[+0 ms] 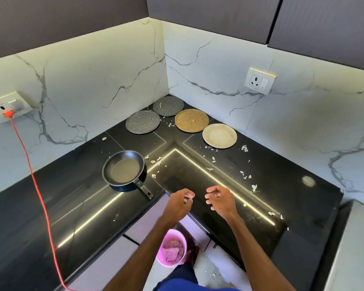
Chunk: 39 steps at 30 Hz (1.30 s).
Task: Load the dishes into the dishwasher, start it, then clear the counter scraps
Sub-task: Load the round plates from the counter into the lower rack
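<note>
Two dark speckled plates, a brown plate and a beige plate lie in the corner of the black counter. A black frying pan sits nearer, its handle pointing toward me. Pale scraps are scattered over the counter. My left hand and my right hand hover side by side over the counter's front edge, fingers loosely curled, holding nothing.
A pink bin with scraps inside stands on the floor below my arms. An orange cable runs from a wall socket across the counter's left part. A second socket is on the right wall.
</note>
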Tool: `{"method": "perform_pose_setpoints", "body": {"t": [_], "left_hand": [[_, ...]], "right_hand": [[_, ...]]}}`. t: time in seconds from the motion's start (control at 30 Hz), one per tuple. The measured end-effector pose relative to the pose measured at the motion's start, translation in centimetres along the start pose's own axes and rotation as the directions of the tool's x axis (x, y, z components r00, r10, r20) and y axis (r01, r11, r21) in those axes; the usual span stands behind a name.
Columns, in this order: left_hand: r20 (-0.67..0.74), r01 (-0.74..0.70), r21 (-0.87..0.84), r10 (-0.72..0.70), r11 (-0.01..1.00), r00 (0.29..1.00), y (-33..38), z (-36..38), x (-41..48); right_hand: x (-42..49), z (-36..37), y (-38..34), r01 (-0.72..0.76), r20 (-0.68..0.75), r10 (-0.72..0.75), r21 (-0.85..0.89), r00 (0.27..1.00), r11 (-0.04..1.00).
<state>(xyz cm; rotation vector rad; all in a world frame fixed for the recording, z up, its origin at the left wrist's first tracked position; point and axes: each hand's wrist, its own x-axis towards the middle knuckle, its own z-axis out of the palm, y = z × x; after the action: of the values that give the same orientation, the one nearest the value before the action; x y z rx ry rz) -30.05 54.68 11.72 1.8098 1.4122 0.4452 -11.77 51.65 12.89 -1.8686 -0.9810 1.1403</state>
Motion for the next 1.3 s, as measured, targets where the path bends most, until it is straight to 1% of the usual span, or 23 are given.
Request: {"method": "perform_pose_setpoints", "body": {"t": [0.07,0.13,0.23,0.3,0.37,0.47,0.53,0.67,0.77,0.83,0.97,1.03,1.13,1.2,1.3], "left_hand": [[0.014,0.002,-0.025,-0.002,1.000,1.000,-0.1,0.0,2.3],[0.027,0.025,-0.049,-0.023,0.999,0.999,-0.5,0.0,4.8],[0.022,0.045,-0.038,-0.044,0.998,0.999,-1.8,0.0,8.3],[0.010,0.030,0.011,-0.031,0.999,0.999,-2.8,-0.1,10.5],[-0.015,0.021,0.051,-0.020,0.998,1.000,-3.8,0.3,12.0],[-0.026,0.025,0.043,-0.024,0.999,0.999,-5.1,1.3,14.0],[-0.001,0.038,0.065,-0.038,0.997,0.999,-5.2,1.4,14.7],[0.108,0.076,0.139,-0.092,0.987,0.990,-5.7,1.1,16.5],[0.145,0.111,0.197,-0.141,0.974,0.979,-5.7,0.8,17.2],[0.150,0.132,0.205,-0.164,0.970,0.975,-5.6,0.7,17.6],[0.141,0.142,0.187,-0.170,0.972,0.975,-5.9,0.7,18.3],[0.135,0.139,0.167,-0.162,0.976,0.977,-6.0,0.5,18.9],[0.104,0.114,0.155,-0.131,0.981,0.986,-6.3,0.0,20.3],[0.062,0.123,0.147,-0.133,0.982,0.989,-6.2,-0.4,21.8],[-0.017,0.141,0.118,-0.140,0.983,0.990,-4.6,-1.4,25.7]], "right_hand": [[2.1,-0.4,0.1,-0.028,-0.018,0.027,-0.025,0.999,0.999],[4.4,-0.4,-0.1,-0.032,-0.053,0.028,-0.085,0.998,0.996],[7.7,-0.3,-0.9,-0.013,-0.095,-0.010,-0.244,0.995,0.970],[9.2,-0.1,-2.0,-0.026,-0.095,-0.007,-0.340,0.995,0.940],[11.0,0.0,-2.5,-0.050,-0.078,0.021,-0.382,0.997,0.923],[14.2,0.8,-2.9,-0.074,-0.064,0.051,-0.423,0.997,0.903],[16.3,1.4,-3.5,-0.078,-0.068,0.052,-0.463,0.996,0.883],[21.5,2.3,-4.6,-0.095,-0.065,0.071,-0.512,0.995,0.854],[25.2,2.3,-5.4,-0.067,0.002,0.085,-0.589,0.996,0.805],[27.5,2.1,-6.1,-0.038,0.046,0.088,-0.642,0.995,0.765],[31.2,2.0,-6.6,0.004,0.112,0.115,-0.734,0.987,0.680],[31.9,2.0,-6.4,0.014,0.142,0.143,-0.755,0.980,0.655],[31.6,2.0,-5.8,0.049,0.150,0.105,-0.766,0.983,0.641],[30.6,1.9,-4.8,0.073,0.146,0.058,-0.753,0.988,0.654],[29.1,1.5,-3.7,0.086,0.140,0.031,-0.752,0.990,0.653]]}}
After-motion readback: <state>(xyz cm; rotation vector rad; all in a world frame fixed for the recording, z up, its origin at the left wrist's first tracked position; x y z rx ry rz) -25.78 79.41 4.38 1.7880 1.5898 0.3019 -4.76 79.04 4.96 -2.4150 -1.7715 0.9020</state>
